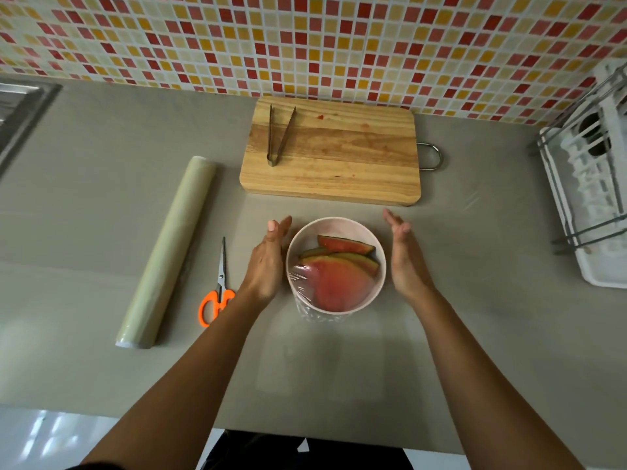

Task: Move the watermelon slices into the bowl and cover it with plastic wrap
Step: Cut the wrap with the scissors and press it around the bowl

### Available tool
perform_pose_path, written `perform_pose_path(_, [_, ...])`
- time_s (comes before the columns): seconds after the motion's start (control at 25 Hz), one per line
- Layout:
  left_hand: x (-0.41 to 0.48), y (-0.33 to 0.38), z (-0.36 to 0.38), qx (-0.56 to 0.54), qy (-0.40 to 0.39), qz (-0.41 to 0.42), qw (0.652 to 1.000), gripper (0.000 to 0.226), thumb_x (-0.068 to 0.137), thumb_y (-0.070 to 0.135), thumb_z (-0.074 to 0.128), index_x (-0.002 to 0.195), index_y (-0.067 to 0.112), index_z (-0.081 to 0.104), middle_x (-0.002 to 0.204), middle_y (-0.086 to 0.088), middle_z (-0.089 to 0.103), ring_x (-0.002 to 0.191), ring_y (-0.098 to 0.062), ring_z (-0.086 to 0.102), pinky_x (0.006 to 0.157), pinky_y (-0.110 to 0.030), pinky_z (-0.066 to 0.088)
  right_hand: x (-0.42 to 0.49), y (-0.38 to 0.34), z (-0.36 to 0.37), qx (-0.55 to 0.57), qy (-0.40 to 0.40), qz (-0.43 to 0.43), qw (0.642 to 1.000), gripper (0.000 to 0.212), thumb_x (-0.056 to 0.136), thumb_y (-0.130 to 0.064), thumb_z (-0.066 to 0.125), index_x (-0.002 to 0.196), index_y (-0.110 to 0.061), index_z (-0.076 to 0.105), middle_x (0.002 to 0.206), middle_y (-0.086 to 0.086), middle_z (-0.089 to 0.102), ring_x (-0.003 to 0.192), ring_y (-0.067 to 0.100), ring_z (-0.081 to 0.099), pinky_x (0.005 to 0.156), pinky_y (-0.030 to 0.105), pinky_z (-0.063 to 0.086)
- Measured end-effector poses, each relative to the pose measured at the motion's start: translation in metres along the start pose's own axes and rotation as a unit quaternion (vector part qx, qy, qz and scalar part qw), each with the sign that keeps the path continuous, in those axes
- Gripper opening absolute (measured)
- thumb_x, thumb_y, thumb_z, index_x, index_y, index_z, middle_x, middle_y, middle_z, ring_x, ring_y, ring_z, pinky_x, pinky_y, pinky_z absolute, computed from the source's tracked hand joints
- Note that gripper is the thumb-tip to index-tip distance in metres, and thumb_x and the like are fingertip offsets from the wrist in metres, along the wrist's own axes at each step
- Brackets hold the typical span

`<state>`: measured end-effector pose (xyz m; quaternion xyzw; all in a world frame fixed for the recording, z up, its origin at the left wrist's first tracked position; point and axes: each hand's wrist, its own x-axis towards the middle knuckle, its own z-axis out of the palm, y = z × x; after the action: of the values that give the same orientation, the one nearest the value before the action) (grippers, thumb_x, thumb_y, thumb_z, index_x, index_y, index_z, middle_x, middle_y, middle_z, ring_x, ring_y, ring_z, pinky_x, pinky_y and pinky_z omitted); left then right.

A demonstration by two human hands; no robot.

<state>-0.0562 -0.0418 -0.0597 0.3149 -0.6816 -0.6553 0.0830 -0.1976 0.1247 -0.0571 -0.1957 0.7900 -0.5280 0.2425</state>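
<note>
the grey tabletop (101, 215) carries everything before you. at its far edge, against the tiled wall, lies a rectangular wooden cutting board (339, 157), and a white dish rack (590, 184) stands far right. a long pale roll of plastic wrap (168, 252) lies to your left, well apart from the round white bowl (334, 220) in the middle. your left hand (268, 262) and right hand (405, 262) flank the bowl, each grip spread with straight fingers, holding nothing. the red watermelon slices (339, 283) sit inside the bowl under crinkled clear film (302, 276). orange-handled scissors (219, 290) lie between roll and bowl; slim metal tongs (280, 134) rest on the board.
</note>
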Motion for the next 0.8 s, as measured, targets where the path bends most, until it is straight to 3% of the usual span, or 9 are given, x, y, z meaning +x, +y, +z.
perform_pose_path(0.08, [0.007, 0.008, 0.004, -0.024, -0.024, 0.027, 0.999, 0.065, 0.091, 0.061, 0.011, 0.142, 0.031, 0.037, 0.145, 0.011, 0.038, 0.135, -0.012, 0.034, 0.106, -0.029, 0.031, 0.005, -0.003, 0.002, 0.048, -0.051, -0.068, 0.995, 0.083, 0.07, -0.084, 0.006, 0.135, -0.043, 0.037, 0.147, -0.023, 0.029, 0.139, -0.004, 0.017, 0.111, 0.011, 0.013])
perform_pose_path(0.12, [0.011, 0.013, 0.008, -0.045, -0.049, 0.028, 0.997, 0.064, 0.092, 0.058, 0.014, 0.141, 0.027, 0.039, 0.144, 0.01, 0.04, 0.134, -0.013, 0.037, 0.107, -0.03, 0.033, 0.009, -0.006, 0.007, 0.071, -0.086, -0.078, 0.991, 0.076, 0.073, -0.082, 0.009, 0.132, -0.045, 0.04, 0.145, -0.025, 0.032, 0.139, -0.003, 0.018, 0.112, 0.013, 0.015])
perform_pose_path(0.28, [0.023, 0.025, 0.018, -0.101, -0.093, -0.022, 0.99, 0.068, 0.092, 0.059, 0.022, 0.126, 0.011, 0.057, 0.125, -0.012, 0.061, 0.117, -0.026, 0.057, 0.103, -0.047, 0.043, 0.018, -0.013, 0.023, 0.186, -0.139, -0.004, 0.973, 0.083, 0.065, -0.088, 0.026, 0.116, -0.032, 0.061, 0.131, -0.002, 0.057, 0.125, 0.017, 0.05, 0.109, 0.047, 0.035])
perform_pose_path(0.44, [0.025, 0.024, 0.017, -0.11, -0.111, -0.035, 0.987, 0.064, 0.095, 0.054, 0.019, 0.117, 0.013, 0.062, 0.116, -0.016, 0.065, 0.11, -0.029, 0.061, 0.1, -0.05, 0.045, 0.022, -0.012, 0.027, 0.229, -0.131, 0.072, 0.962, 0.093, 0.06, -0.091, 0.028, 0.106, -0.02, 0.067, 0.113, 0.018, 0.066, 0.109, 0.032, 0.061, 0.101, 0.056, 0.042])
perform_pose_path(0.68, [0.029, 0.025, 0.015, -0.061, -0.096, -0.064, 0.991, 0.071, 0.085, 0.066, 0.021, 0.114, 0.019, 0.066, 0.114, -0.014, 0.067, 0.109, -0.028, 0.062, 0.101, -0.05, 0.044, 0.027, -0.015, 0.027, 0.085, -0.101, 0.113, 0.985, 0.095, 0.058, -0.093, 0.005, 0.089, -0.032, 0.072, 0.091, 0.005, 0.075, 0.091, 0.021, 0.07, 0.092, 0.044, 0.05])
perform_pose_path(0.8, [0.026, 0.021, 0.015, -0.031, -0.076, -0.091, 0.992, 0.077, 0.088, 0.069, 0.016, 0.118, 0.015, 0.063, 0.116, -0.016, 0.065, 0.11, -0.03, 0.06, 0.102, -0.051, 0.043, 0.024, -0.02, 0.026, 0.008, -0.062, 0.129, 0.99, 0.094, 0.062, -0.089, -0.001, 0.07, -0.029, 0.071, 0.07, -0.002, 0.073, 0.073, 0.012, 0.069, 0.075, 0.031, 0.052])
